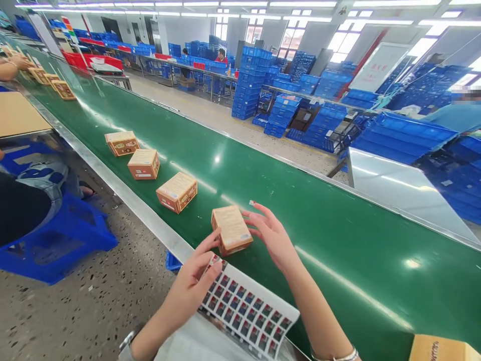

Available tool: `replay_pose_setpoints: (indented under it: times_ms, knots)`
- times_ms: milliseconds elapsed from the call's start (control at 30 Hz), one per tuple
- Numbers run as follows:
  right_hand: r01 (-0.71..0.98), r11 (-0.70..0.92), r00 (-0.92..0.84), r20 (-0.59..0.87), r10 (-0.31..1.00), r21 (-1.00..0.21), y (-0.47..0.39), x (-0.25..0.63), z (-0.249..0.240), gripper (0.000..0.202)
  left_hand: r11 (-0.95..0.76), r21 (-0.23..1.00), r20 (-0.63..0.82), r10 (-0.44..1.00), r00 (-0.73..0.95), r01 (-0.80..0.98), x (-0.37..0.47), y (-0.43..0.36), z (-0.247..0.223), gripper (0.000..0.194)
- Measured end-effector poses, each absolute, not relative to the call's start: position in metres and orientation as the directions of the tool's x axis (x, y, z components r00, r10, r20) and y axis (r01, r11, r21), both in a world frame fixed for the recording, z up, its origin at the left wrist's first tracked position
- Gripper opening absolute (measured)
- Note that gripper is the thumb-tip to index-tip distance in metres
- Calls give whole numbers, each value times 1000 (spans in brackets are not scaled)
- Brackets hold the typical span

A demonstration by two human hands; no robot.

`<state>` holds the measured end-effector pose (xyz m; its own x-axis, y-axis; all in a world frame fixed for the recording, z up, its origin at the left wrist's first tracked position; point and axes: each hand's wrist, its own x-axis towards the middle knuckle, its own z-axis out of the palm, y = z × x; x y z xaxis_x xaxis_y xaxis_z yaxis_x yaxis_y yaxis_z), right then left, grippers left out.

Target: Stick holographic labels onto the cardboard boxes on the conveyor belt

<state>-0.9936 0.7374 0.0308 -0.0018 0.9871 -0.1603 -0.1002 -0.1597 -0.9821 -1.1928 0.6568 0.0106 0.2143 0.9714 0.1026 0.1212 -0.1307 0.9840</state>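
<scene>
A small brown-and-tan carton [233, 228] sits on the green conveyor belt between my hands. My left hand [193, 281] pinches the corner of a white sticker sheet [246, 306] with rows of small dark-and-red stickers, while its index finger reaches to the carton's left side. On the carton's right side, my right hand [272, 235] has its fingers spread, some at the carton's edge. A tiny sticker [253, 202] clings to the tip of its raised index finger.
Several similar cartons [176, 192] line the belt [300, 210] toward the far left. Another box [443, 348] stands at the lower right. A seated person [26, 205] on a blue stool [75, 235] is at left. Stacked blue crates [251, 82] and a metal table [406, 195] lie beyond the belt.
</scene>
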Motion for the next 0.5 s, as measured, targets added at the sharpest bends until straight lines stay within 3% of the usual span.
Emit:
replay_pose_setpoints:
  times_ms: [167, 500]
  knots:
    - [-69, -186, 39, -189, 981, -980, 730, -985, 37, 45, -242, 913, 124, 932, 340, 330, -1187, 656, 17, 37]
    - [-94, -184, 167, -197, 966, -978, 715, -989, 34, 41, -235, 918, 24, 837, 547, 320, -1180, 670, 25, 34]
